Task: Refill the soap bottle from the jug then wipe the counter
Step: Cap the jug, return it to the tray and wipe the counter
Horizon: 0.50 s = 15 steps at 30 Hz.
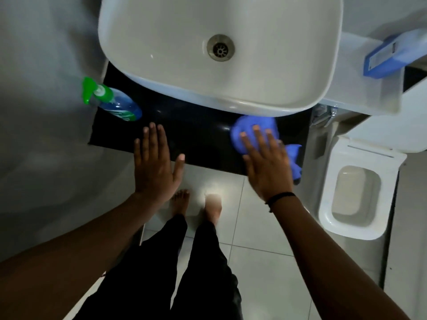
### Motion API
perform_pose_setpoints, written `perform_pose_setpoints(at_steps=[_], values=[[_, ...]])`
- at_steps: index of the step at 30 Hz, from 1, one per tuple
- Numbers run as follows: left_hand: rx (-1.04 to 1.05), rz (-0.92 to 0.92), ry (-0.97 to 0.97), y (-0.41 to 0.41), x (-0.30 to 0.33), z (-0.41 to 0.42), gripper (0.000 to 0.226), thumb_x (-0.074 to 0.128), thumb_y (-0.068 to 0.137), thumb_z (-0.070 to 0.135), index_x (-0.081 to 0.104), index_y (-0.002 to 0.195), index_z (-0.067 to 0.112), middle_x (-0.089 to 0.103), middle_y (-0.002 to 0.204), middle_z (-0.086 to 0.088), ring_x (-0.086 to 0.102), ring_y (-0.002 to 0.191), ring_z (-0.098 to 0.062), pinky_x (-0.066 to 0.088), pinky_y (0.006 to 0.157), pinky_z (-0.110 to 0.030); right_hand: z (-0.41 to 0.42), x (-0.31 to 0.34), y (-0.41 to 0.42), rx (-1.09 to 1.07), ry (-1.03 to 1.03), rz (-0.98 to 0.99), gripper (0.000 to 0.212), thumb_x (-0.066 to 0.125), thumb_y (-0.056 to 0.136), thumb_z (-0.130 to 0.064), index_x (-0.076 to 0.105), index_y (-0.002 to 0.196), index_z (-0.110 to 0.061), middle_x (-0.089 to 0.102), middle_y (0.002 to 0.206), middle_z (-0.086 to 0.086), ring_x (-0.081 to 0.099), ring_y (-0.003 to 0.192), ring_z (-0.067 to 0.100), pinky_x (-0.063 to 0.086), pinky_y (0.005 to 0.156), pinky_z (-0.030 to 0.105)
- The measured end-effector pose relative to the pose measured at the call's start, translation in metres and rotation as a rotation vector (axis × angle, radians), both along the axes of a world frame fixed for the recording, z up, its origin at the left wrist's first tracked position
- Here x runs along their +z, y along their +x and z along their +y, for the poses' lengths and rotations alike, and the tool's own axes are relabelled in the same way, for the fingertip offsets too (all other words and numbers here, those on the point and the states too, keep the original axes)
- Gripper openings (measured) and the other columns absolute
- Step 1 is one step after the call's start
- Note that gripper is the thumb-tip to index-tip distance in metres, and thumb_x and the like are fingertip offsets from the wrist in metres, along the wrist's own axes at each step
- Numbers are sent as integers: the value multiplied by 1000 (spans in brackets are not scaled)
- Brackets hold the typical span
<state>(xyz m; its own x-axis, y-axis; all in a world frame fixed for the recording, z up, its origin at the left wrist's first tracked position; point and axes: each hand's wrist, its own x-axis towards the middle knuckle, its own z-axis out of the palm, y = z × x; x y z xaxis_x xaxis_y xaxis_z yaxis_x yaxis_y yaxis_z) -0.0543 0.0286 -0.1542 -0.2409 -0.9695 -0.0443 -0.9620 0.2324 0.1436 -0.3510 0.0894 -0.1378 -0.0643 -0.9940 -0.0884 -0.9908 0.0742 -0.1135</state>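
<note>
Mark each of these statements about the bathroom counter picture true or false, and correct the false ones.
1. The right hand presses flat on a crumpled blue cloth on the glossy black counter. True.
2. The left hand grips the soap bottle. False: it lies open and flat at the counter's front edge, apart from the bottle.
3. The green-pump blue soap bottle stands at the counter's left end. True.
4. The white oval basin is full of water. False: its drain shows uncovered.
5. The toilet lid is shut. False: the white toilet stands open.
</note>
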Motion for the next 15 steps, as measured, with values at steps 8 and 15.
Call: perform_pose_setpoints(at_steps=[8,15], values=[[69,-11,53,8,6,1,101,21,102,76,5,168,0,5,176,-23,3,164,-38,7,134,-53,-28,-2,105,-856,-77,-80,55,26,106,-43,19,159,-31,16,168,5,17,155,33,22,119,54],[25,18,33,23,8,2,86,39,103,50,14,166,-3,12,175,-24,12,163,-40,10,133,-53,-67,-7,188,-165,-56,-135,64,25,99,-46,13,160,-33,7,170,3,4,157,29,10,123,51]])
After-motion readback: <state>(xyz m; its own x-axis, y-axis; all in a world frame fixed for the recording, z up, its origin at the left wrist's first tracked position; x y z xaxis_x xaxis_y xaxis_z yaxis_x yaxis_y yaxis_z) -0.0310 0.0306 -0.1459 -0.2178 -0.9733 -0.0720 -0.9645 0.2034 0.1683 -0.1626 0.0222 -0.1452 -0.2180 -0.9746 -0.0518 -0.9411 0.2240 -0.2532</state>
